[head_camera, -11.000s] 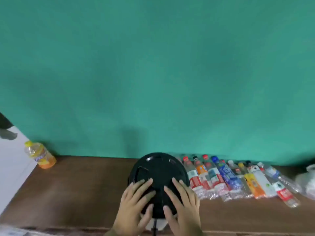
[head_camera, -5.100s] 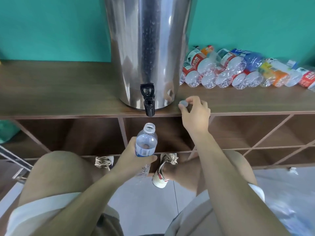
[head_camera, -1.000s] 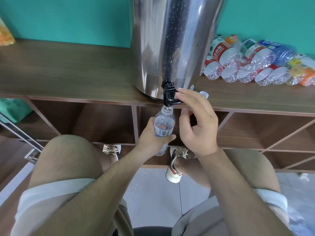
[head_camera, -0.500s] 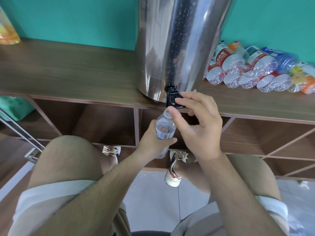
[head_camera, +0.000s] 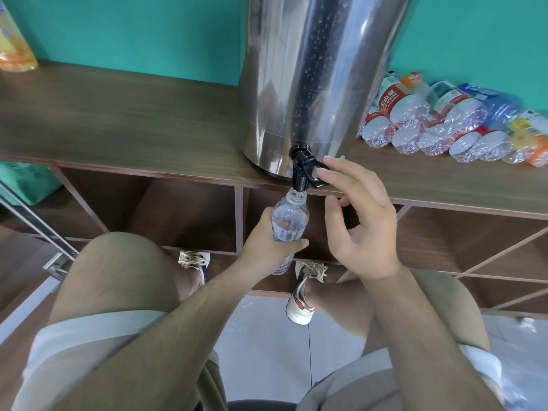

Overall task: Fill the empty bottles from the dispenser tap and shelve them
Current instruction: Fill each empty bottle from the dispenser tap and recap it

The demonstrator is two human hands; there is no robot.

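Far left of the dispenser (head_camera: 320, 69), on the same wooden top (head_camera: 133, 120): an orange-drink bottle (head_camera: 13, 46), cut by the frame edge. Directly below the dispenser's black tap (head_camera: 301, 170): a clear bottle (head_camera: 290, 218), uncapped, near upright, mouth just under the spout. Grips it round the label with the left hand (head_camera: 267, 241), fingers and thumb wrapped about it. Lays two fingertips (head_camera: 324, 174) of the right hand (head_camera: 360, 223) on the tap's lever, thumb apart beneath, remaining fingers loosely bent, pinching nothing. Flow of water: not discernible. Right of the dispenser: a row of empty bottles (head_camera: 450, 126), lying on their sides, bases toward the camera.
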